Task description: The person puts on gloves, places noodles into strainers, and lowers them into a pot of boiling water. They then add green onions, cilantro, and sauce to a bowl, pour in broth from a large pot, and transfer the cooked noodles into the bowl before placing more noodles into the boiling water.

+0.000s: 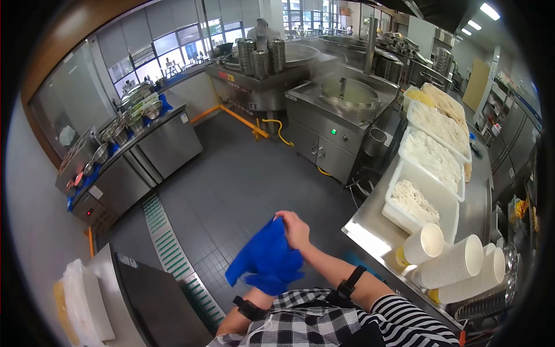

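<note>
A blue cloth (263, 251) hangs in front of my checked apron, low in the middle of the view. My right hand (293, 229) pinches its upper right corner between closed fingers. The cloth covers my left hand, so only the left wrist with a black band shows beneath it, and the fingers there are hidden. Parts of the cloth's lower edge look blurred.
On the right, a steel table (370, 222) bears white bins of noodles (430, 156) and stacked paper cups (457, 263). Ahead stand a steel cooker (324, 130) and steaming pots. A counter with bowls (167, 136) is at left, beside a floor drain (167, 243).
</note>
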